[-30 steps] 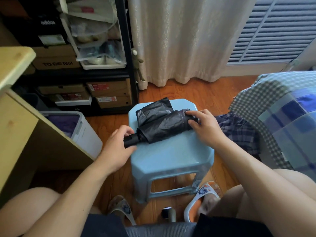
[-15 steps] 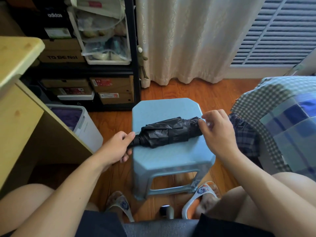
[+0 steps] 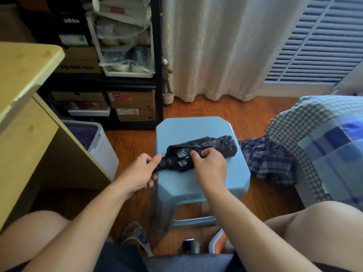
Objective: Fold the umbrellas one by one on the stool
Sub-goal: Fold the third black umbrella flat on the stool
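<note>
A black folding umbrella (image 3: 216, 147) lies rolled up across the top of the light blue plastic stool (image 3: 188, 126), its handle pointing left past the stool's edge. My left hand (image 3: 140, 172) grips the black handle at the stool's left side. My right hand (image 3: 209, 164) rests on the middle of the rolled canopy, fingers curled and pinching the fabric. A second umbrella (image 3: 269, 161), dark blue plaid, lies crumpled on the wooden floor just right of the stool.
A wooden desk (image 3: 25, 107) stands at the left with a white bin (image 3: 102, 146) beside it. A black shelf of shoe boxes (image 3: 110, 103) is behind. A checked bed cover (image 3: 324, 138) fills the right. Curtains hang at the back.
The loose canopy has been rolled tight around the shaft. My right hand has moved from the umbrella's right tip to its middle. My left hand has stayed on the handle.
</note>
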